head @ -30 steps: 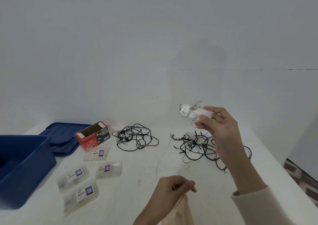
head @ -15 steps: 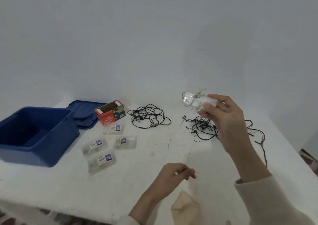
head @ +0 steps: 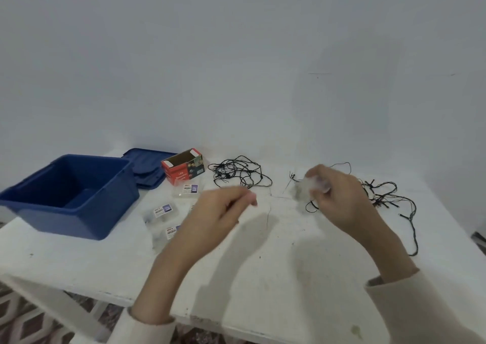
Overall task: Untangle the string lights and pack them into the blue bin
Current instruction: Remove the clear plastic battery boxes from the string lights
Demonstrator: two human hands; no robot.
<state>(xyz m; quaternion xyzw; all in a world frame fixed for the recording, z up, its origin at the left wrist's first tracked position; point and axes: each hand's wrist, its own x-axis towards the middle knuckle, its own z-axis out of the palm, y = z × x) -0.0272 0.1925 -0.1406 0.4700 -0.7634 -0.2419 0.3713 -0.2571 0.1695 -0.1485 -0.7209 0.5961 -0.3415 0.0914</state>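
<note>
My right hand (head: 342,199) holds a small clear bundle of lights (head: 311,183) above the white table (head: 263,264), its fingers curled round it; motion blur hides the details. My left hand (head: 223,209) is raised over the table's middle with its fingertips pinched together; whether a thin wire sits between them is not visible. Two black tangles of string lights lie at the back: one (head: 239,171) in the middle, another (head: 386,196) behind my right hand, trailing toward the right edge. The open blue bin (head: 34,201) stands at the left, apparently with nothing inside.
The bin's blue lid (head: 147,164) lies behind the bin, next to an open red cardboard box (head: 182,170). Several clear packets with labels (head: 163,210) lie between the bin and my left hand. The table's front edge is close below my forearms.
My right hand has dropped lower with the bundle, toward the right tangle. My left hand has risen and moved forward over the table. The camera view has shifted, bringing the whole bin into sight.
</note>
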